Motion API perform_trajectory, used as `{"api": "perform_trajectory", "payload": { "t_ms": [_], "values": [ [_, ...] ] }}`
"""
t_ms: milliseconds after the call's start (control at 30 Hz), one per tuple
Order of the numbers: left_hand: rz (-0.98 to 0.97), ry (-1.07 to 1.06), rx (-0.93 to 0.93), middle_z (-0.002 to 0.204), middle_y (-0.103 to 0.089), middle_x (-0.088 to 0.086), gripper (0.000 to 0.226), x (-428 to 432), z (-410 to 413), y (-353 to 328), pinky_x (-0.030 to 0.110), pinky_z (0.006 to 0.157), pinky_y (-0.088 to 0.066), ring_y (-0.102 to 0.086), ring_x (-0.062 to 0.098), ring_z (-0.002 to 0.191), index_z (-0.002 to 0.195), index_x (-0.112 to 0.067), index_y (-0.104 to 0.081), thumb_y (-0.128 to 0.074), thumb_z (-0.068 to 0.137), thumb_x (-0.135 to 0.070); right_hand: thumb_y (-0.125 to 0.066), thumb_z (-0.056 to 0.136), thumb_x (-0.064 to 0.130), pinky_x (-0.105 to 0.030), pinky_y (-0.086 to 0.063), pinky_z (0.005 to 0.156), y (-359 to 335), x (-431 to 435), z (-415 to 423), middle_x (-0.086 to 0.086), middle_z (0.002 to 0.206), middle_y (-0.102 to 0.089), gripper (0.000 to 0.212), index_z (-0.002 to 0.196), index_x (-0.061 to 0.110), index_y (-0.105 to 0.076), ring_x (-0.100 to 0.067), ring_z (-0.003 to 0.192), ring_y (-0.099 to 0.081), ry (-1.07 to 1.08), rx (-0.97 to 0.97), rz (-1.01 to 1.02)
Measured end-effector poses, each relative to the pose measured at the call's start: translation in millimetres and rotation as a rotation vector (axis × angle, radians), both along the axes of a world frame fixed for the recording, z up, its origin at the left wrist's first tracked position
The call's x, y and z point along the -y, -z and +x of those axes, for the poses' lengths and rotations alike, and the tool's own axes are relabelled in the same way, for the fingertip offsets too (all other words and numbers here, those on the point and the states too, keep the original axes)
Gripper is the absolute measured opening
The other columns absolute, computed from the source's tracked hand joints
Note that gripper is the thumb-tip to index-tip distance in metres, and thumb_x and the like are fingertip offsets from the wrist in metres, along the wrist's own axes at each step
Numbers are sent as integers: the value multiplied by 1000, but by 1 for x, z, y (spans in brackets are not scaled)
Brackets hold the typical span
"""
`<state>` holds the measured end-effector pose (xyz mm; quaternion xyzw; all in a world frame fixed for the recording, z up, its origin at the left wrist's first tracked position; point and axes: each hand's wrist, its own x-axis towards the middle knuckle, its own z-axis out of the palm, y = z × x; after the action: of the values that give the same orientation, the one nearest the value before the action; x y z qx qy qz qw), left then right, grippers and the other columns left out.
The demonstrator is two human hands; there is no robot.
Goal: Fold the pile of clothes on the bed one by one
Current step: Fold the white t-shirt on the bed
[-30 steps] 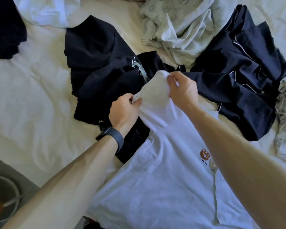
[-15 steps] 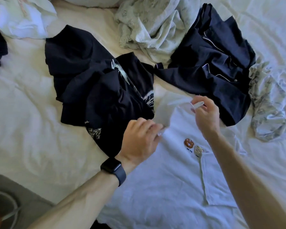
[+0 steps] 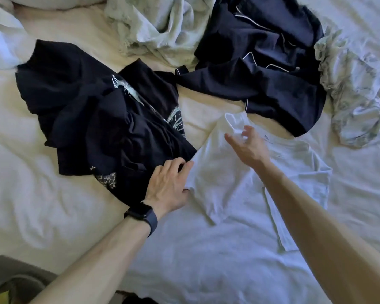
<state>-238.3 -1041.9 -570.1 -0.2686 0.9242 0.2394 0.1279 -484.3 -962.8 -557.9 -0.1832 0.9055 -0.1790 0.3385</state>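
The white shirt (image 3: 228,178) lies flat on the bed (image 3: 31,172), beside a black shirt (image 3: 92,119). The left hand (image 3: 169,185) is open, with its fingers resting where both shirts meet. The right hand (image 3: 247,145) hovers above the white shirt, its fingers loosely spread and holding nothing.

One white T-shirt (image 3: 224,176) is counted. Two dark heaps are seen: a black printed heap (image 3: 92,119) and a navy piped heap (image 3: 261,73). Two pale crumpled pieces are noted — the far pale garment (image 3: 162,25), the right pale garment (image 3: 360,91). Two hands are shown — left hand (image 3: 169,183), right hand (image 3: 248,145) — and one wristwatch (image 3: 140,212).
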Motion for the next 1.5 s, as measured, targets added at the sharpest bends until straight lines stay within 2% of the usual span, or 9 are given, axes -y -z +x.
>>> {"api": "perform_trajectory", "payload": {
  "t_ms": [133, 267, 367, 533, 767, 900, 1067, 1367, 1500],
  "values": [
    [117, -155, -122, 153, -39, -5, 66, 42, 2, 8, 37, 111, -22, -30, 19, 142, 144, -36, -48, -44, 78, -42, -53, 98, 50, -36, -45, 82, 10, 31, -4, -9, 117, -63, 51, 133, 13, -56, -30, 111, -60, -111, 4, 73],
    [-314, 108, 150, 165, -17, -5, 59, 85, 9, 25, 54, 109, -23, -12, 25, 151, 150, -52, -28, -44, 94, -64, -50, 103, 33, -32, -44, 72, 22, 41, 4, -13, 106, -62, 42, 139, 13, -55, -25, 88, -55, -72, -3, -69],
    [-474, 259, 110, 122, -55, 5, 35, 111, 6, 22, 43, 72, -46, -52, 31, 112, 114, -34, -61, -72, 82, -24, -55, 99, 31, -36, -44, 64, 26, 39, 6, -6, 84, -58, 30, 109, 3, -61, -27, 76, -57, 29, 27, -102],
    [-731, 308, 151, 99, -58, 11, 32, 154, 10, 0, 27, 47, -32, -55, 31, 78, 90, -19, -64, -52, 80, 9, -56, 95, 32, -36, -53, 69, 21, 30, 2, -14, 91, -67, 25, 102, 9, -64, -28, 82, -64, 91, 89, -112],
    [-800, -64, 328, 134, -39, 14, 23, 199, 7, -27, 49, 95, -38, -36, 36, 122, 110, -19, -65, -61, 87, -19, -61, 91, 27, -32, -50, 65, 18, 20, 0, -2, 86, -68, 11, 94, 19, -67, -22, 82, -66, 112, 149, -201],
    [-454, -55, 37, 136, -44, 8, 40, 92, -37, -23, 45, 93, -34, -43, 31, 121, 124, -20, -55, -51, 87, -33, -61, 94, 34, -27, -41, 64, 18, 5, 0, 7, 88, -65, 17, 101, 21, -69, -16, 84, -62, 99, 80, -155],
    [-140, -108, 173, 115, -54, 0, 55, -20, -30, 4, 38, 83, -41, -54, 24, 104, 121, -20, -53, -57, 88, -64, -56, 99, 36, -30, -35, 57, 15, 16, -7, 5, 75, -57, 23, 87, 16, -62, -19, 74, -54, -55, 4, -105],
    [321, -754, -125, 71, -67, -20, 10, 60, 31, 29, 14, 59, -40, -63, 0, 76, 92, -28, -51, -55, 101, -25, -63, 98, 40, -11, -40, 43, 31, 101, -8, 7, 72, -56, 26, 100, 15, -70, -6, 60, -52, 101, 271, -252],
    [400, -716, -94, 81, -67, -21, 15, 64, 35, 28, 24, 69, -49, -63, -2, 83, 92, -38, -56, -55, 96, -52, -66, 92, 48, -25, -47, 60, 45, 104, -13, 5, 76, -60, 30, 91, 18, -67, -10, 68, -57, 27, 221, -170]
  ]
}}
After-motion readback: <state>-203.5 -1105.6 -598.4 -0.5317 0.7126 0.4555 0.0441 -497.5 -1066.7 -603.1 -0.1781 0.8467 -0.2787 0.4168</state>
